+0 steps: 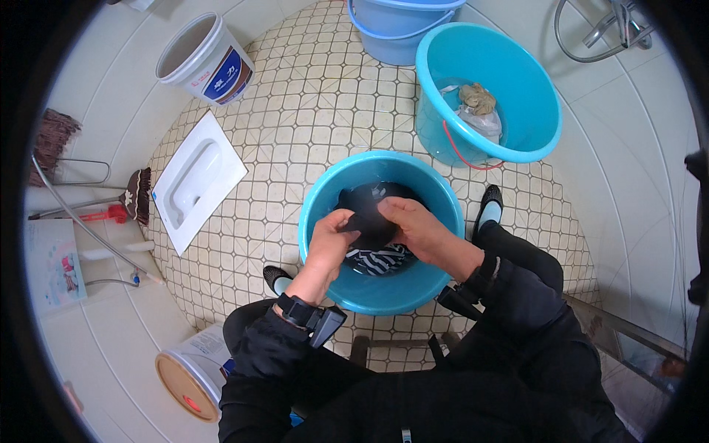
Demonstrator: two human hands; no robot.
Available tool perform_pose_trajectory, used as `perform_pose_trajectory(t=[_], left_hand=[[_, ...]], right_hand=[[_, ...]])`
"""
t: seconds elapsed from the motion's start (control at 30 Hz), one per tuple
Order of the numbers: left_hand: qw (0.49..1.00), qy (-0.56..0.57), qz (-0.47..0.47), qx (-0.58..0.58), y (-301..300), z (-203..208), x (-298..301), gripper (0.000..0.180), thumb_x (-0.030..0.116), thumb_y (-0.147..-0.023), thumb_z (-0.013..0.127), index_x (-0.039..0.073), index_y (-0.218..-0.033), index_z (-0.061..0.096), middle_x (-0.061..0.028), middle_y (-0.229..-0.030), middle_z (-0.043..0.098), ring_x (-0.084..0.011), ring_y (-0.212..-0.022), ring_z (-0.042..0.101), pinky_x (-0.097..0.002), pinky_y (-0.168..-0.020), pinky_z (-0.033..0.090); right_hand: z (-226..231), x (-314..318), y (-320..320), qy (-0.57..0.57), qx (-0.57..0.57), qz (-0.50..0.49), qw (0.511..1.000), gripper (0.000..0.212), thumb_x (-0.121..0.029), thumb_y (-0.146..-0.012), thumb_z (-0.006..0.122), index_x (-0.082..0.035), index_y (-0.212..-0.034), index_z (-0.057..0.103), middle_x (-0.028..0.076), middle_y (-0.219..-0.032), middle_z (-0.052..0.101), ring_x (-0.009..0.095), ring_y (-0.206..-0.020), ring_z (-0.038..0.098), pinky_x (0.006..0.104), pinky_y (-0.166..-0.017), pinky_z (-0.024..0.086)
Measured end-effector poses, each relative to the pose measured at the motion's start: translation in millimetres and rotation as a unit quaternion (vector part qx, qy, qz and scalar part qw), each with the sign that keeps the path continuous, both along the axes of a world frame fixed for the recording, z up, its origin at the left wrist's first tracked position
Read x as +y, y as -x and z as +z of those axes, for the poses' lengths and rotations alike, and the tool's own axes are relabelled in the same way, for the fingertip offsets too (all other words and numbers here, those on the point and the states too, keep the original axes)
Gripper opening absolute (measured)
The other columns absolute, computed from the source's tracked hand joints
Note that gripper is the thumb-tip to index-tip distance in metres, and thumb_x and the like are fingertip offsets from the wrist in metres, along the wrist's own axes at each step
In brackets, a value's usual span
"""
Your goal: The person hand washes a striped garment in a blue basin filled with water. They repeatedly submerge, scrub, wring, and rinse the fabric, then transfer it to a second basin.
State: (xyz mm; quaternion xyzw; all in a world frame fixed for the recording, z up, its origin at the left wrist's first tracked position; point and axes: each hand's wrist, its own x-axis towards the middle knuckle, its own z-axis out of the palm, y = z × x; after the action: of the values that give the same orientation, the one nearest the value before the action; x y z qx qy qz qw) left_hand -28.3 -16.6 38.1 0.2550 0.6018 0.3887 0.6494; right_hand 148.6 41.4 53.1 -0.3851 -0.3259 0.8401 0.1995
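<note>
Between my knees stands a turquoise plastic tub with dark wet cloth in it. A black-and-white striped cloth shows at the near side of the tub's inside. Above it, a piece of black cloth is stretched between my two hands. My left hand is closed on its left edge, thumb and fingers pinching. My right hand grips the right side, thumb on top and fingers partly hidden under the cloth. What garment the black cloth belongs to cannot be made out.
A larger turquoise bucket with a red handle holds a beige cloth and a plastic bag. Behind it stands a blue bucket. A squat toilet, a white bucket and a lidded bucket are on the left. Mops lean there.
</note>
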Motion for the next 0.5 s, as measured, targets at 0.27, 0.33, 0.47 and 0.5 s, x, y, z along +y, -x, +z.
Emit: perform_pose_trajectory(t=[0.27, 0.33, 0.47, 0.5], left_hand=[[0.924, 0.019, 0.112, -0.366, 1.8, 20.3, -2.3, 0.024, 0.013, -0.093, 0.05, 0.001, -0.113, 0.055, -0.0105, -0.111, 0.063, -0.0235, -0.102, 0.061, -0.0375, -0.086, 0.051], [0.911, 0.009, 0.099, -0.401, 1.7, 22.2, -2.1, 0.026, 0.016, -0.094, 0.051, 0.001, -0.115, 0.054, -0.0104, -0.114, 0.062, -0.0235, -0.104, 0.061, -0.0379, -0.087, 0.05], [0.901, -0.055, 0.062, -0.426, 3.8, 23.1, -0.2, 0.025, 0.02, -0.095, 0.051, 0.007, -0.116, 0.052, -0.0089, -0.116, 0.06, -0.0225, -0.103, 0.061, -0.0402, -0.083, 0.052], [0.902, -0.074, 0.056, -0.422, 4.4, 22.7, 0.2, 0.024, 0.02, -0.095, 0.051, 0.008, -0.116, 0.052, -0.0084, -0.117, 0.06, -0.0218, -0.102, 0.061, -0.0406, -0.082, 0.052]], right_hand=[[-39.7, 8.1, 3.2, -0.29, -0.265, -0.032, 0.919, 0.02, -0.016, -0.09, 0.058, -0.002, -0.077, 0.054, 0.008, -0.07, 0.055, 0.017, -0.06, 0.05, 0.0326, -0.055, 0.04], [-36.5, 7.7, 6.0, -0.302, -0.221, -0.023, 0.927, 0.018, -0.015, -0.089, 0.059, -0.002, -0.078, 0.054, 0.009, -0.071, 0.055, 0.018, -0.06, 0.05, 0.0329, -0.055, 0.04], [-15.0, 3.8, 6.2, -0.351, -0.253, -0.076, 0.898, 0.015, -0.013, -0.086, 0.063, -0.003, -0.078, 0.055, 0.008, -0.07, 0.055, 0.021, -0.061, 0.051, 0.0326, -0.056, 0.041], [-8.7, 2.8, 5.5, -0.404, -0.239, -0.095, 0.878, 0.016, -0.014, -0.085, 0.064, -0.004, -0.077, 0.055, 0.008, -0.07, 0.055, 0.022, -0.062, 0.051, 0.0326, -0.057, 0.041]])
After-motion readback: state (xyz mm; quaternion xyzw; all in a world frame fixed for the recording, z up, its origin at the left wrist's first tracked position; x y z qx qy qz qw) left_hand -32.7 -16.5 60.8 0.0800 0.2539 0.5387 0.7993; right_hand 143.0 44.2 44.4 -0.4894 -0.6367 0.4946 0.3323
